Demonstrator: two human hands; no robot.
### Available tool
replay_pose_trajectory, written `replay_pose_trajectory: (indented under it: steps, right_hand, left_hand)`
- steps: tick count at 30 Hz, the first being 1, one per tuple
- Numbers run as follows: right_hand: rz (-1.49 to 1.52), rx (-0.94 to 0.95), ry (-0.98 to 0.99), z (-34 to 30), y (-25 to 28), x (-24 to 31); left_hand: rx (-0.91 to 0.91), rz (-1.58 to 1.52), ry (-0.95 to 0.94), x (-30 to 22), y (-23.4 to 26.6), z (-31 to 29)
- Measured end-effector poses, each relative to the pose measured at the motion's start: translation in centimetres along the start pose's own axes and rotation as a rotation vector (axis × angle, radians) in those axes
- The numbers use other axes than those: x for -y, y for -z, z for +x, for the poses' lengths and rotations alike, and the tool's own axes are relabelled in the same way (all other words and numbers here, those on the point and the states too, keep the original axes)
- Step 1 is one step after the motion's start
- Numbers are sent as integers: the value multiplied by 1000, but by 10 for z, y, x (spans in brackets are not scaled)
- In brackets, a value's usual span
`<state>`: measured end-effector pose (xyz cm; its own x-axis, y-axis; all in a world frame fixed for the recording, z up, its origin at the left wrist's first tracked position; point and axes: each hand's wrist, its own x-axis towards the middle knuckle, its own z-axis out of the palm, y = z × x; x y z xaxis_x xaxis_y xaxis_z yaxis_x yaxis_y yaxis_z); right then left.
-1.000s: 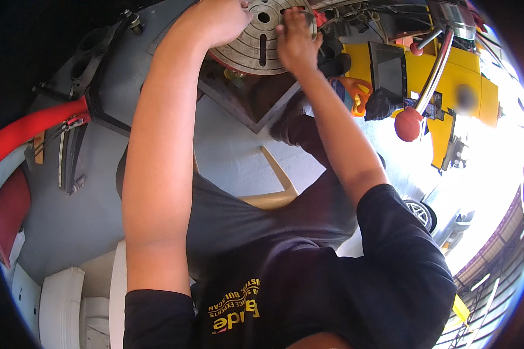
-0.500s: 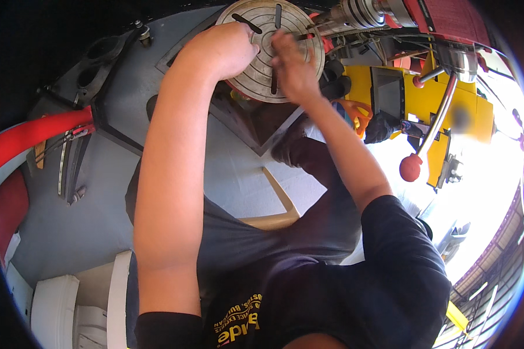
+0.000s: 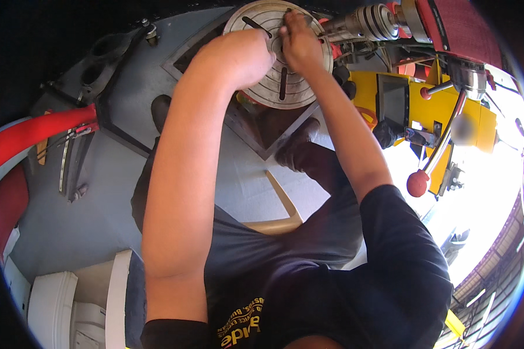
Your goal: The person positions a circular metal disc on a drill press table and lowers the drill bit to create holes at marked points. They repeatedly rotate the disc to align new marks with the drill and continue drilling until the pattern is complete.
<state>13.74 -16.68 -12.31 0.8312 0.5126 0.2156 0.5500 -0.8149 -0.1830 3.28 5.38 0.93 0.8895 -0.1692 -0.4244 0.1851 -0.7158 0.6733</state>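
Note:
A round, slotted metal drill press table (image 3: 256,96) with ringed grooves lies under both hands at the top of the view. My left hand (image 3: 241,58) rests at its left side with the fingers curled in. Whatever those fingers may hold is hidden behind the back of the hand. Flat on the far right part of the table lies my right hand (image 3: 303,46), its fingers stretched out toward the far edge. Just right of that hand, the drill press chuck and spindle (image 3: 355,26) point across the table.
Feed handles with red knobs (image 3: 418,183) stick out at the right. Beyond them stands a yellow machine (image 3: 364,87). A red bar (image 3: 41,131) runs in from the left. Below the table is a dark metal frame (image 3: 265,148), and a beige chair edge (image 3: 279,224) shows between my legs.
My right hand has slid farther up the table, its fingers now straighter and less blurred. My left hand stays curled at the left side. The whole view has shifted slightly.

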Motion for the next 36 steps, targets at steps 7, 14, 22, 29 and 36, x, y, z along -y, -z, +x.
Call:
replay_pose_trajectory:
  steps: [7, 14, 22, 29, 36]
  right_hand:
    - [-5, -160, -30, 29, -26, -38]
    - [135, -25, 52, 23, -9, -2]
    - [3, 80, 194, 10, -6, 60]
    - [28, 115, 230, -16, -2, 76]
    - [-114, 123, 66, 26, -2, 49]
  left_hand:
    - [-120, 9, 3, -5, 4, -1]
    - [-53, 42, -2, -11, 11, 3]
    - [-94, 73, 5, 9, 13, -12]
    - [-282, -79, -48, 30, 12, -6]
    - [-304, -170, -66, 36, 6, 10]
